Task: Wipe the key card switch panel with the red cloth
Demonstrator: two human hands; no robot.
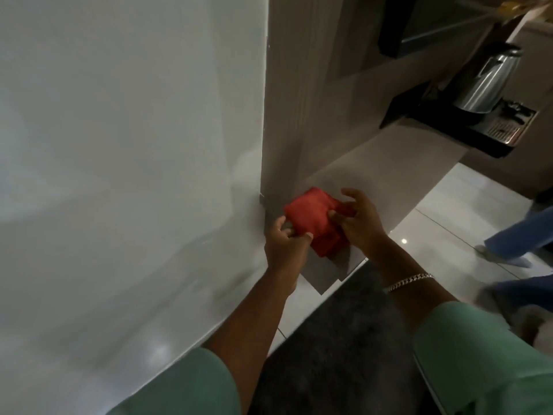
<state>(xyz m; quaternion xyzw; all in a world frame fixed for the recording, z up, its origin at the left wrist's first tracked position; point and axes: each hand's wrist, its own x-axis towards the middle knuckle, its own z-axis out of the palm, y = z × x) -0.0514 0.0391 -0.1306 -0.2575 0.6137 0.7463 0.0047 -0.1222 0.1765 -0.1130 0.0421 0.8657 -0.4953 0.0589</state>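
Observation:
A folded red cloth [311, 218] is held between both hands just above the near corner of a low grey ledge [374, 181]. My left hand [285, 241] pinches its lower left edge with thumb and fingers. My right hand [360, 217] grips its right side, with the upper fingers spread. No key card switch panel shows in this view. Both sleeves are green, and a silver bracelet sits on my right wrist.
A white wall [119, 145] fills the left, ending at a corner with a grey ribbed panel [287, 100]. At the upper right a steel kettle [484, 82] stands on a dark tray. Another person's legs in blue trousers [520, 235] are on the glossy tiled floor.

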